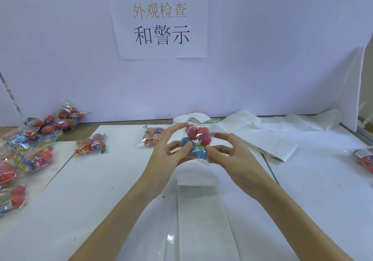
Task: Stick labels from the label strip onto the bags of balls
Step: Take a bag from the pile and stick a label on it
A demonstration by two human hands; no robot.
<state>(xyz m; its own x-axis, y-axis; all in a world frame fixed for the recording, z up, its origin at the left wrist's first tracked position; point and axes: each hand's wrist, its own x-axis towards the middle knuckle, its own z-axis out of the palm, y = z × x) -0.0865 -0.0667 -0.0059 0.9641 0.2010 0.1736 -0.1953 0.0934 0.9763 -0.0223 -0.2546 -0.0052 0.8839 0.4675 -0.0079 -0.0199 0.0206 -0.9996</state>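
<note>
**Hands lift one bag for labelling**

Both hands hold a single bag (196, 141) just above the surface (101, 190), centre of frame. Left hand (169, 151): fingers curled round the bag's left side, index finger up near the top edge. Right hand (228, 149): fingers pinch the right side and lower corner. Bag is clear film, red balls above, blue below.

Label strip (201, 210) runs down the lower centre, directly under the hands; more of it trails folded toward upper right. Whether a label is already on this bag or on a fingertip, cannot tell.

Other bags: a pile (30, 139) at the left edge, one bag (90, 144) left of centre, another (152, 136) just behind the left hand, one (363, 158) at the right edge. Sign (161, 18) on the back wall, top centre.

Judgement on doing the step well: film looks slack and bulges over the balls, so pull a flat patch taut between the hands before a label goes on. Press from one edge across to avoid wrinkles. Keep fingertips off the adhesive. Lay the bag down apart from the unlabelled pile.
</note>
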